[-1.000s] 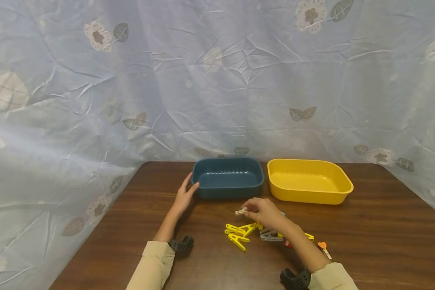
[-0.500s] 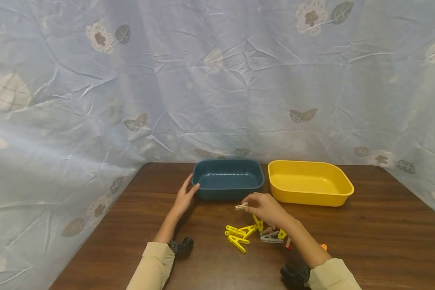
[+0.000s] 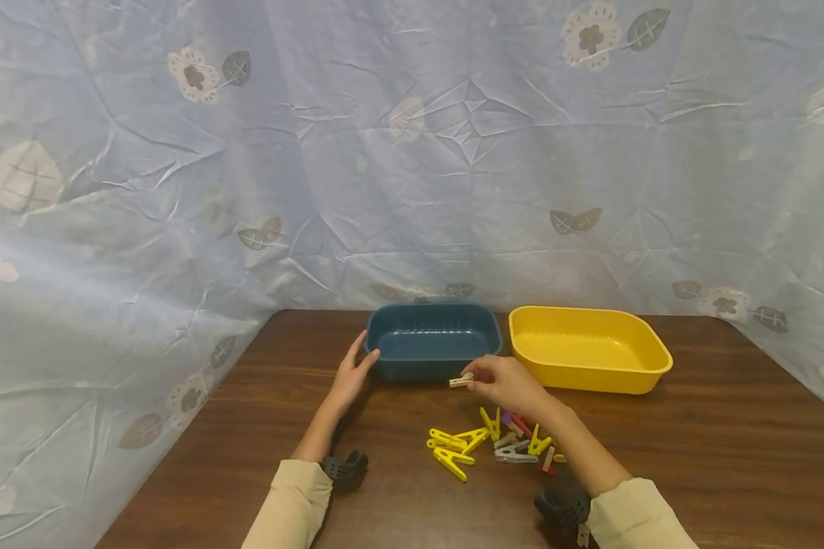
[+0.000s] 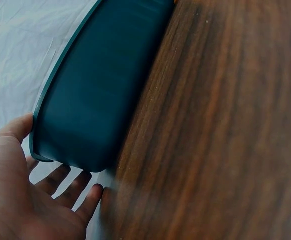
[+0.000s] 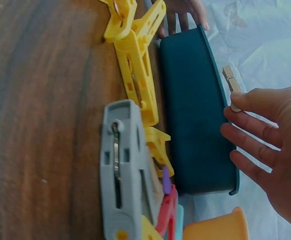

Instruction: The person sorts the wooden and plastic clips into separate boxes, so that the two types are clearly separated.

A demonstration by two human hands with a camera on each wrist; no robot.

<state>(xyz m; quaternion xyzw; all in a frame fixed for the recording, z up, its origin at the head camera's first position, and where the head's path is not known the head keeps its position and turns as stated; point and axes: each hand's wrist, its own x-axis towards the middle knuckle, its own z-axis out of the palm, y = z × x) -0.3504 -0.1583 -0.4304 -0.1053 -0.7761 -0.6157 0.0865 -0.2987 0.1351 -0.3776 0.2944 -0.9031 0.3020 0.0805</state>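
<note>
Nearest, two cream sleeves [image 3: 290,503] come in from the lower edge of the head view, with a black wrist mount [image 3: 346,469] beside the left cuff and a second one beside the right. Between and beyond them, a loose group of clips lies on the dark wood-grain tabletop [image 3: 213,442]. A yellow clothespin [image 3: 450,463] is at the near left of the group, more yellow ones are just behind it, and a grey clip [image 3: 515,453] lies to their right. Red, purple and wooden pieces crowd around the grey clip, some partly covered by others; the right forearm passes close by that side.

Farther out, the right hand [image 3: 508,383] pinches a small wooden clothespin [image 3: 461,380] between thumb and forefinger, its other fingers apart and lightly bent. The clothespin is raised off the tabletop, in front of the blue basin [image 3: 434,371] near its right part, with its free end pointing left. The left hand [image 3: 349,379] is at the basin's left end, fingers spread and mostly extended, thumb touching the rim, gripping nothing else.

To the right of the blue basin, a narrow gap away, sits a yellow basin [image 3: 593,377]. Behind both hangs a creased pale blue cloth [image 3: 412,191] printed with flowers and leaves.
</note>
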